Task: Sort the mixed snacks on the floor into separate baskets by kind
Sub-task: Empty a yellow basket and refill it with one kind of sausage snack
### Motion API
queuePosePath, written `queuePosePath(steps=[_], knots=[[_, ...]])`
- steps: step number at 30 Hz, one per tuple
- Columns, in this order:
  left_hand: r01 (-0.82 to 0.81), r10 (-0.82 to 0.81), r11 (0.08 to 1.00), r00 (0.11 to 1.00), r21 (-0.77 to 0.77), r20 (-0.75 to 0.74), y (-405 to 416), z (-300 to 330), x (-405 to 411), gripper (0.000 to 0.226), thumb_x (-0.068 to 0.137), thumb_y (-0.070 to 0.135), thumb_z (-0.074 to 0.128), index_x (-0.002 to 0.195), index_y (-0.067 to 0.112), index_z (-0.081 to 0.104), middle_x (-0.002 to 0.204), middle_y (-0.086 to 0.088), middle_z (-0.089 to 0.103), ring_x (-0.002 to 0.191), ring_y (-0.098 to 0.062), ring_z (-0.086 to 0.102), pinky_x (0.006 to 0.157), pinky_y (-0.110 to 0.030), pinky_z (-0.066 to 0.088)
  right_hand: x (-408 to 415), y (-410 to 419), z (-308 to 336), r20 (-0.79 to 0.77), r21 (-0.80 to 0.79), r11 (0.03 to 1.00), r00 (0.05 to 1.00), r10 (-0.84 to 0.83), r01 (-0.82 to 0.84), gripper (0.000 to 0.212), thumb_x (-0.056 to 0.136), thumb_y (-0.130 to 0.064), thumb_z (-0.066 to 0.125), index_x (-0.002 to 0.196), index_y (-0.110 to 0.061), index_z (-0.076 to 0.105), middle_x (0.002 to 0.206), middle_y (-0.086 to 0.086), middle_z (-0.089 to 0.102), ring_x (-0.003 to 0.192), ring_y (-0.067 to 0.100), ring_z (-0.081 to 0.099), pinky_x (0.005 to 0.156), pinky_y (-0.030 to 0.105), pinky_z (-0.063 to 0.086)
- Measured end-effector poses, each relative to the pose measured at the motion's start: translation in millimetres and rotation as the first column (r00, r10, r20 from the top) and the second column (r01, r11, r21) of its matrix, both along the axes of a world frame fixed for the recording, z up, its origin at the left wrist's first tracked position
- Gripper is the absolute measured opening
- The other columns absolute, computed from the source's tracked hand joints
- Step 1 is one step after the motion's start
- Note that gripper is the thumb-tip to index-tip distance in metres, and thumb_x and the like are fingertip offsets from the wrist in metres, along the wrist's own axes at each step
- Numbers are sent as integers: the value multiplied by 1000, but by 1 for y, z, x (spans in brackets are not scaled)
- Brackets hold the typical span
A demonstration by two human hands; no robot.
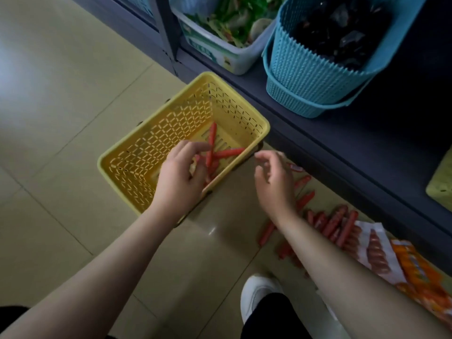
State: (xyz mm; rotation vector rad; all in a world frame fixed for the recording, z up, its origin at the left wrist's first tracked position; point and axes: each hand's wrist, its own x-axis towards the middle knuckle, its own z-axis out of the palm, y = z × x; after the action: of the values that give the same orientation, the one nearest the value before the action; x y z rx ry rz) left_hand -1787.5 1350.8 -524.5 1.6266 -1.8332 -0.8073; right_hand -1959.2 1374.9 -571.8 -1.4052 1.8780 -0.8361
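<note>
A yellow perforated basket (171,118) sits on the tiled floor and holds several red sausage sticks (230,152). My left hand (178,177) hovers inside it over the sticks, fingers loosely spread and gripping nothing that I can see. To the right of the basket, my right hand (276,182) hangs empty with relaxed, slightly curled fingers. It is above a pile of loose red sausage sticks (337,221) lying on the floor along the shelf base. A white sausage pack (376,250) and orange packs (420,275) lie further right.
A dark low shelf (342,162) runs along the right. It carries a blue woven basket (305,69) of dark packets, a white bin (220,52) of green packets, and a green basket (442,184) at the frame edge. My white shoe (259,294) is near the pile.
</note>
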Motion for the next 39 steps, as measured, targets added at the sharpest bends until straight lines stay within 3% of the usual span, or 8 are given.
queuePosePath(steps=[4,9,13,17,23,28,31,39], knots=[[357,-355,931,934,-75,39,15,-7,-36,34,80,13,41,105,7,62,105,-7,62,101,-21,57,87,-31,46,-64,47,-51,-216,338,913,963,-162,230,39,86,-14,58,120,6,51,119,25,55,115,38,48,98,39,35],[524,-548,819,835,231,50,42,-68,-85,42,79,19,38,116,8,57,107,-11,59,100,-28,57,79,-31,46,-112,92,-86,-257,640,753,966,27,150,52,89,-30,58,129,1,45,139,23,37,128,35,39,104,33,31],[421,-575,726,805,543,145,44,-120,-114,48,90,14,45,138,18,37,137,-10,41,120,-30,46,94,-34,42,-106,100,-102,-361,598,787,928,97,151,66,82,-38,66,134,-7,38,148,19,25,127,34,42,97,36,40],[365,-562,773,774,520,293,36,-150,-139,51,90,21,47,138,15,30,139,-13,34,126,-33,35,101,-42,36,-90,96,-118,-333,599,762,942,-45,248,55,83,-24,65,129,-9,37,142,22,39,121,35,50,93,36,43],[360,-592,788,668,500,451,38,-169,-167,68,82,30,64,137,9,31,137,-14,33,126,-32,34,101,-39,31,-96,110,-118,-406,577,796,910,87,181,43,90,-12,49,130,-9,35,139,20,42,116,35,52,87,38,45],[288,-531,830,669,478,520,49,-176,-165,34,93,19,48,124,8,38,127,-14,43,111,-34,51,89,-40,40,-114,103,-93,-98,496,837,973,-210,231,39,81,-20,64,116,-12,48,97,5,62,91,27,61,73,30,44],[284,-506,856,628,431,592,54,-178,-160,30,98,27,36,121,8,41,123,-14,51,108,-34,54,88,-38,40,-117,92,-70,194,540,781,857,-477,312,29,79,-21,59,108,-24,52,87,0,60,78,18,59,74,32,45],[144,-237,834,965,533,110,38,-86,-108,14,85,23,57,84,13,48,74,0,52,69,-18,52,54,-29,35,-79,42,13,637,453,863,596,-489,223,13,84,-2,51,88,-14,49,69,3,52,49,11,48,43,23,38]])
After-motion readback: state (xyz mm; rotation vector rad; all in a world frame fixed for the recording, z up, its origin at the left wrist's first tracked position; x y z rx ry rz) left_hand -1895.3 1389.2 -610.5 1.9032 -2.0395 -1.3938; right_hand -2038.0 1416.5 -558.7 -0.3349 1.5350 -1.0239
